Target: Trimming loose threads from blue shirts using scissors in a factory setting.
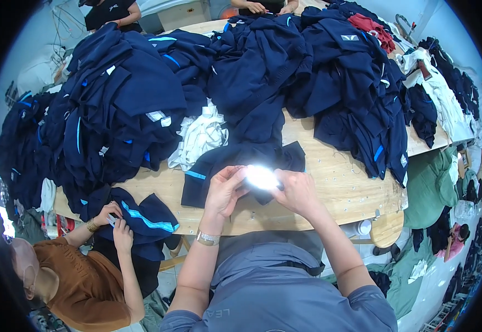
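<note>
Between my two hands is a small, brightly glaring white thing (261,178); the glare washes out its shape, so its kind does not show. My left hand (224,189) pinches its left side between thumb and fingers. On the right side, my right hand (297,191) grips it with thumb and curled fingers. Right behind and under them lies a dark navy garment (219,160) with a light-blue strip, spread on the wooden table (340,191). A bundle of white fabric strips or labels (203,133) sits just beyond, to the left of that garment.
Big heaps of navy garments (125,88) cover the table's far side, with more (357,94) on the right. At left a co-worker in a brown shirt (86,276) handles a navy piece with a light-blue stripe (149,221). Two people stand across the table. A wooden stool (387,229) is at right.
</note>
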{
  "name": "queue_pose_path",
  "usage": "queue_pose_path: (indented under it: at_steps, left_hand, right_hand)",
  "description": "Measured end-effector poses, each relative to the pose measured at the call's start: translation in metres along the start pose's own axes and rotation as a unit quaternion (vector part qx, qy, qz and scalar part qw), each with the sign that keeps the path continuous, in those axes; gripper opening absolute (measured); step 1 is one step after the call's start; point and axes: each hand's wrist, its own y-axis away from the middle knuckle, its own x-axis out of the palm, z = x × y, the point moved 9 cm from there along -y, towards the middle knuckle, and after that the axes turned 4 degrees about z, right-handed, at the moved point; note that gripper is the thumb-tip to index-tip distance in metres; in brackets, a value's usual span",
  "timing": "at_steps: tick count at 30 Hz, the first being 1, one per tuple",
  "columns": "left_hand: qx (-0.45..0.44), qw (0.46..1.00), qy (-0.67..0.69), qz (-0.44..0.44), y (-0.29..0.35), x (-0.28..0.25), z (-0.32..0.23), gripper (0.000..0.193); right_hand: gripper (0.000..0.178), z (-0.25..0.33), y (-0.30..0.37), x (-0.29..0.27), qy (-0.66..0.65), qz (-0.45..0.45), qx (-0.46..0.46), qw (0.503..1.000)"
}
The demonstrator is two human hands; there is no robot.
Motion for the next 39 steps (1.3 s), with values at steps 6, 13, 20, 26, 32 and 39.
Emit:
queue_pose_path:
  at_steps: [6,13,20,26,32,39]
  left_hand:
    - [0.004,1.000,0.003,-0.013,0.000,0.002,-0.001,0.010]
    - [0.017,1.000,0.015,-0.017,-0.002,0.002,-0.003,0.008]
    - [0.033,0.999,0.025,-0.007,-0.003,0.004,-0.004,0.009]
    - [0.033,0.999,0.026,-0.016,-0.001,0.005,-0.006,0.009]
    - [0.044,0.999,0.019,-0.012,-0.003,0.005,-0.007,0.011]
    - [0.050,0.998,0.017,-0.022,-0.003,0.004,-0.007,0.010]
  right_hand:
    - [0.042,0.002,-0.002,0.000,0.023,0.004,0.005,1.000]
    - [0.043,0.005,-0.006,0.001,0.031,0.014,-0.005,0.999]
    - [0.043,0.007,-0.009,0.002,0.038,0.005,-0.021,0.999]
    - [0.038,0.005,-0.009,0.002,0.040,0.013,-0.003,0.999]
    - [0.039,0.009,-0.013,0.003,0.051,0.024,-0.021,0.998]
    - [0.039,0.008,-0.014,0.001,0.051,0.036,-0.015,0.998]
